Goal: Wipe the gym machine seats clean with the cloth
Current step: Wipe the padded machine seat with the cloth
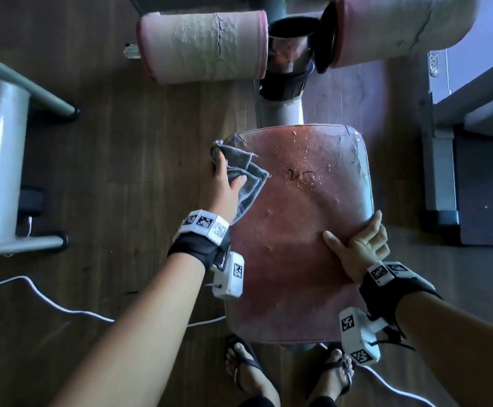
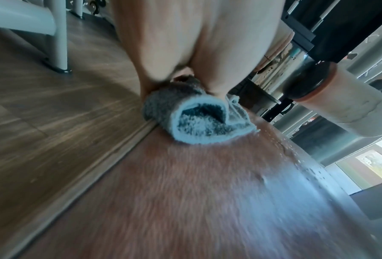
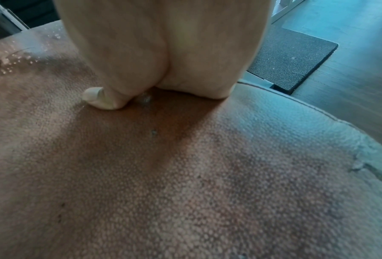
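The brown wood-plank floor (image 1: 127, 118) spreads around everything, with open boards to the left of the seat and between it and the grey metal frame tubes (image 1: 1, 160) at far left. A dark speckled rubber mat (image 1: 486, 186) lies on the right, well apart from the seat. At the far end, two worn pink cylindrical roller pads (image 1: 204, 45) with cracked, peeling covers flank a grey steel post (image 1: 280, 113) that runs down to the seat's far edge. A white cable (image 1: 48, 301) snakes over the floor at near left.

The reddish-brown padded rectangular seat (image 1: 295, 230) has rounded corners, a pebbled vinyl skin, piped edges, small punctures, and cracking along its right rim. Pale droplets or crumbs (image 1: 304, 165) speckle its far middle; I cannot tell which.

The left hand (image 1: 224, 183) sits at the seat's far-left edge, its fingers curled round the grey fluffy terry cloth (image 1: 248, 177), which is bunched and folded on the seat surface, part of it overhanging the left edge. In the left wrist view the cloth (image 2: 196, 119) curls into a soft open roll on the vinyl.

The right hand (image 1: 359, 245) clasps the seat's right edge, with the thumb flat on top and the fingers wrapped over the rim. The right wrist view shows the thumb (image 3: 99, 99) pressing into the grained cover.

Two feet in dark flip-flops (image 1: 245, 368) stand at the near edge.
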A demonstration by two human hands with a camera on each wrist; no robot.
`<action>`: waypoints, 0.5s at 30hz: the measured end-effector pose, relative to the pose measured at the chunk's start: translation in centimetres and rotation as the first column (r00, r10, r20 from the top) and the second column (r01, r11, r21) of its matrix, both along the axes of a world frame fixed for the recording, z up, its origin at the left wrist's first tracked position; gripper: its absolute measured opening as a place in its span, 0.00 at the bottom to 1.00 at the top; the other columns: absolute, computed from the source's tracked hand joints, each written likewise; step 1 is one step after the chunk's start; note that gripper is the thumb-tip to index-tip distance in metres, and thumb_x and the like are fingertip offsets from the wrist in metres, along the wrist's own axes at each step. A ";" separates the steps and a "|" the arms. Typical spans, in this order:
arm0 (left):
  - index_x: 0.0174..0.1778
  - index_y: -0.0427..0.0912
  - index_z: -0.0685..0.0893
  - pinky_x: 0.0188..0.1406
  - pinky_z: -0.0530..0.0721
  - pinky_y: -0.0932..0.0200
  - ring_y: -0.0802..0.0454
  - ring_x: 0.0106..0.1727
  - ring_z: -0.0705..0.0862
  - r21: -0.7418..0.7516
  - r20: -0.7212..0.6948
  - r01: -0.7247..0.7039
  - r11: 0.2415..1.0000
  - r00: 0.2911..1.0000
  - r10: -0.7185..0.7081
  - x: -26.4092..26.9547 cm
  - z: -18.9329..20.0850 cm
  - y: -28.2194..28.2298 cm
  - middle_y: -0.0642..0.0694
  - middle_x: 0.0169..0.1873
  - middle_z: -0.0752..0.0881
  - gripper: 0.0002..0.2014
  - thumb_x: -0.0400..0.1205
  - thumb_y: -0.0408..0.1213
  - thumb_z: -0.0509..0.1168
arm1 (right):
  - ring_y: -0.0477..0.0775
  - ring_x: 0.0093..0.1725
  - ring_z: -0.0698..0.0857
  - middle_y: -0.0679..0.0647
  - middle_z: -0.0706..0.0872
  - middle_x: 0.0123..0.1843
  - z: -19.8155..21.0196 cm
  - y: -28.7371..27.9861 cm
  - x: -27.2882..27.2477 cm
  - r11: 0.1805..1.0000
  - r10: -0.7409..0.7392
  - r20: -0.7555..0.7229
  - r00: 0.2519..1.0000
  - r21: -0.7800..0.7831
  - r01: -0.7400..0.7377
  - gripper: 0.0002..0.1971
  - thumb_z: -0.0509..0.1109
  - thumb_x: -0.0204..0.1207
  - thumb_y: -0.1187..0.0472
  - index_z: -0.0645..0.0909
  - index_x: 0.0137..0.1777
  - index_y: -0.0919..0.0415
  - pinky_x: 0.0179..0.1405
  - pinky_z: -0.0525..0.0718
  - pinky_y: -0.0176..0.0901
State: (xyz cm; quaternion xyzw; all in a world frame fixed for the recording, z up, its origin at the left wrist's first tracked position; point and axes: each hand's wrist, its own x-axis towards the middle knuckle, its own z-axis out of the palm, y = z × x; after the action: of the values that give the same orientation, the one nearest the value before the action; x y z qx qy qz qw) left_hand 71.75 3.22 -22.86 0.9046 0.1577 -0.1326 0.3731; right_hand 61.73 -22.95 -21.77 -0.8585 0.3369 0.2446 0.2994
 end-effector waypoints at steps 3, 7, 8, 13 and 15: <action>0.85 0.51 0.48 0.73 0.72 0.37 0.35 0.76 0.72 0.067 0.016 0.094 0.993 0.995 -0.096 0.9 -0.7 0.5 0.36 0.81 0.65 0.39 0.82 0.53 0.60 | 0.67 0.81 0.47 0.60 0.43 0.84 -0.1 0.0 -0.1 1.000 -0.001 0.006 1.000 0.002 0.001 0.60 0.70 0.67 0.31 0.30 0.83 0.52 0.82 0.46 0.58; 0.86 0.41 0.54 0.79 0.58 0.29 0.24 0.81 0.56 0.280 0.078 0.271 0.921 0.950 -0.304 -1.5 -0.3 -0.1 0.31 0.83 0.56 0.40 0.82 0.49 0.65 | 0.67 0.81 0.47 0.59 0.42 0.84 -0.1 0.1 -0.1 1.000 -0.007 0.002 1.000 0.018 0.007 0.61 0.71 0.67 0.32 0.30 0.83 0.51 0.83 0.45 0.58; 0.85 0.39 0.56 0.80 0.54 0.28 0.22 0.82 0.53 0.338 0.079 0.325 0.883 0.925 -0.371 -2.5 0.2 -0.6 0.31 0.84 0.55 0.40 0.81 0.48 0.67 | 0.66 0.81 0.46 0.59 0.42 0.84 -0.1 0.0 -0.1 1.000 -0.012 0.001 1.000 0.017 0.012 0.61 0.71 0.67 0.32 0.30 0.83 0.51 0.83 0.45 0.58; 0.84 0.38 0.63 0.80 0.53 0.27 0.26 0.84 0.51 0.480 0.041 0.570 0.667 0.745 -0.665 -8.6 1.8 -3.0 0.37 0.84 0.59 0.44 0.76 0.53 0.71 | 0.67 0.82 0.46 0.60 0.41 0.84 0.0 0.1 0.0 1.000 -0.011 -0.008 1.000 0.016 0.011 0.61 0.71 0.67 0.32 0.30 0.83 0.51 0.82 0.44 0.57; 0.85 0.39 0.59 0.81 0.54 0.29 0.29 0.85 0.47 0.478 -0.007 0.624 0.618 0.707 -0.707 -11.5 2.2 -3.9 0.39 0.86 0.53 0.43 0.79 0.55 0.67 | 0.67 0.82 0.46 0.60 0.42 0.84 0.0 0.1 0.0 1.000 -0.008 -0.009 1.000 0.007 0.008 0.61 0.71 0.66 0.31 0.29 0.83 0.51 0.82 0.45 0.58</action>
State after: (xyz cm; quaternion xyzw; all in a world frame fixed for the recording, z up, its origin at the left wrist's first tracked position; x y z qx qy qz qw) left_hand 60.24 -0.72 -20.68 0.9659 -0.1989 -0.1386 0.0914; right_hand 61.72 -22.84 -21.78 -0.8550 0.3405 0.2485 0.3020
